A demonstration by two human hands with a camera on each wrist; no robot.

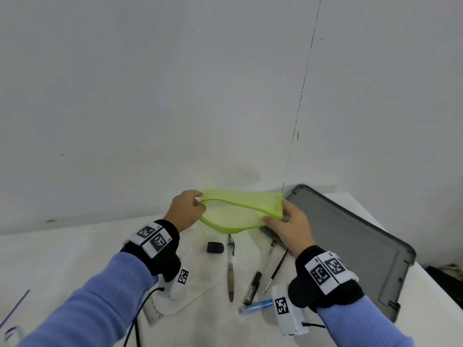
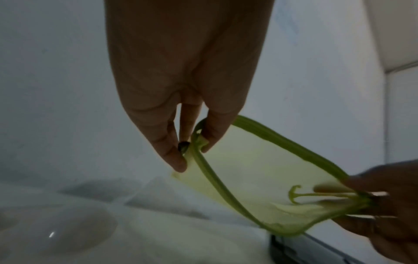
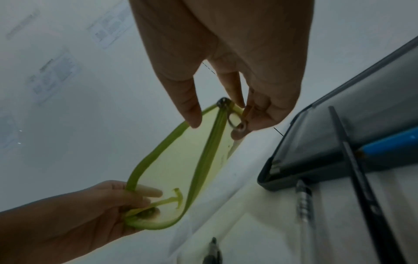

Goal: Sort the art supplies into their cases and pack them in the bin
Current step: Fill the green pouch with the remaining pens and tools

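Both hands hold a lime-green mesh zip pouch (image 1: 235, 211) up above the white table. My left hand (image 1: 190, 209) pinches its left end (image 2: 192, 148) between thumb and fingers. My right hand (image 1: 285, 221) pinches the right end at the zipper pull (image 3: 239, 125). The pouch's mouth gapes open between the two green zipper edges (image 3: 203, 151). On the table below lie a pen with a brown grip (image 1: 230, 266), a black pen (image 1: 254, 284), a thin brush (image 1: 275, 271), a blue marker (image 1: 255, 306) and a small black eraser-like block (image 1: 215, 247).
A grey bin lid or tray (image 1: 350, 246) lies at the right, against the wall. A clear plastic case (image 1: 190, 284) with a ruler (image 1: 154, 314) sits under my left forearm. A purple stick (image 1: 15, 309) lies at the far left. The table edge runs down the right side.
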